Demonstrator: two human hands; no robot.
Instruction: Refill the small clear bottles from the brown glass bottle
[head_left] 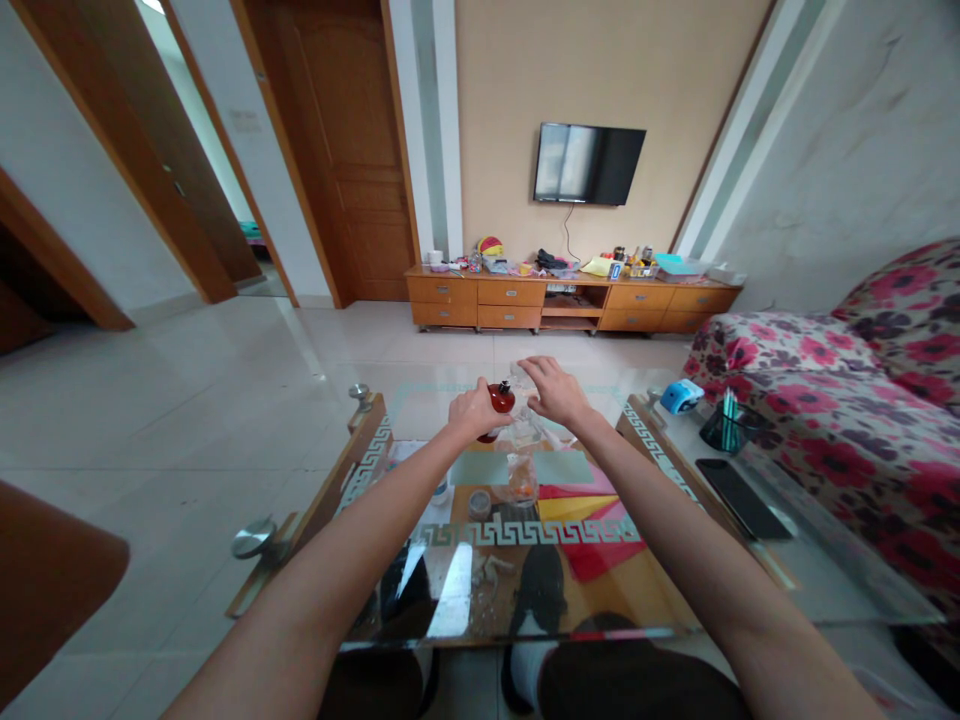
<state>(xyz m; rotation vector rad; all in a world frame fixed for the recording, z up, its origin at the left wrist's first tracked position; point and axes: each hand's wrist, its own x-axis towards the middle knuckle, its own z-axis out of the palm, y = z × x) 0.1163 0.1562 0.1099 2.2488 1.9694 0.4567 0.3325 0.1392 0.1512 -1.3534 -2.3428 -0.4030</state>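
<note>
Left hand (pixel 474 410) is clenched around a small red bottle (pixel 500 398) over the far end of the glass table (pixel 750 560). Right hand (pixel 555 390) pinches clear plastic (pixel 525 432) just beside it. Bottle looks rigid, light, maybe slippery: hold by the body.

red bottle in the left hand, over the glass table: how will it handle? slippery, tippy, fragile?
The red bottle looks glossy, so probably slick; the left hand wraps it fully. It looks small and rounded, so it may roll if laid down. Over the glass table, a drop seems risky.
</note>
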